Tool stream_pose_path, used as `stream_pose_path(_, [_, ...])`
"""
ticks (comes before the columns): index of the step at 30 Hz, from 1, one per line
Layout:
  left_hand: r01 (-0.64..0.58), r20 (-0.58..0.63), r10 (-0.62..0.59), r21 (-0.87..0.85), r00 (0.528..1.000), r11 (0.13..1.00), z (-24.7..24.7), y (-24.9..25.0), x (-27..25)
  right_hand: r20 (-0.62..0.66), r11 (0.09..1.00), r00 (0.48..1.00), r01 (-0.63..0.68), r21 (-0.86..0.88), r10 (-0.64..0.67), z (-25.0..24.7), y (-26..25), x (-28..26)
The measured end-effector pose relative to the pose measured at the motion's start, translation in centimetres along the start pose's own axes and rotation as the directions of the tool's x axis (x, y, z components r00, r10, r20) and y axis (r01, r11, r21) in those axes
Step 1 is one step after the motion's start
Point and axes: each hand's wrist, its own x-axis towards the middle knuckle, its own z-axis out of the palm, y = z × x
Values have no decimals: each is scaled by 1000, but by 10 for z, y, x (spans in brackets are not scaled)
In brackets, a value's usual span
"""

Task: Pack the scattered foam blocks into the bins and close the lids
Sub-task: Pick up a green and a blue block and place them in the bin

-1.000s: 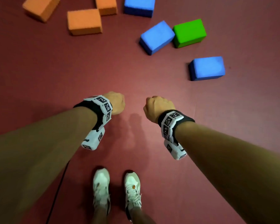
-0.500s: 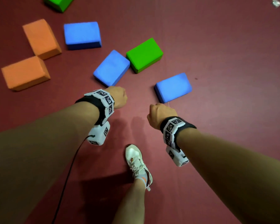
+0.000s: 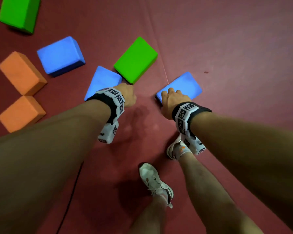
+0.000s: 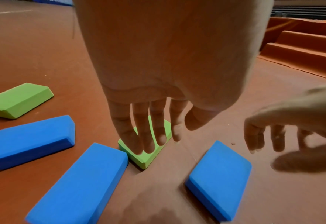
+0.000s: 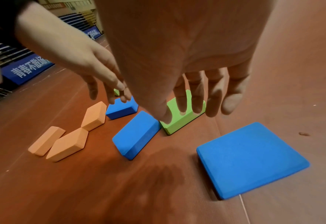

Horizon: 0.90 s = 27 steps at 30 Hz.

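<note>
Both arms are stretched out forward and down, side by side, each wrist wrapped in a black band with a white marker cuff. Left hand hangs palm down, fingers straight-ish and slightly spread, thumb off to the side, nothing in it. Right hand is the same deal: relaxed, fingers pointing down and loosely apart, not gripping anything. The hands are near each other but not touching. Bare legs and white sneakers show below, one foot just under the right wrist.
</note>
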Motion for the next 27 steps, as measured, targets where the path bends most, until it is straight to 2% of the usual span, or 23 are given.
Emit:
stream_pose_path(3, [51,4,-50,-68,999,996,-27,10,44,13,999,999,31,-19,-31,-6,21,35])
stream_pose_path(8, [192,-27,-198,-138,980,972,-45,5,108,40,998,998,-50,23,49,-14,50,78])
stream_pose_path(11, [212,13,-212,-120,977,970,-46,-3,139,22,994,996,-90,67,89,-11,61,104])
stream_pose_path(15, [261,-48,-265,-77,963,962,-45,-13,179,40,973,981,-193,130,189,-1,74,143])
stream_pose_path(17, [253,-125,-266,-115,956,961,-42,-17,208,37,946,957,-291,139,289,13,84,168])
stream_pose_path(19, [225,-143,-248,-162,958,961,-31,-24,232,42,906,920,-390,165,389,31,90,190])
stream_pose_path(21, [177,-145,-195,-132,970,975,-20,-31,254,60,867,886,-461,187,459,49,93,214])
stream_pose_path(24, [192,-116,-199,-74,973,979,-3,-51,282,110,837,855,-518,173,506,71,96,242])
stream_pose_path(27, [237,-75,-247,-120,966,964,11,-70,306,189,828,835,-544,138,517,88,106,255])
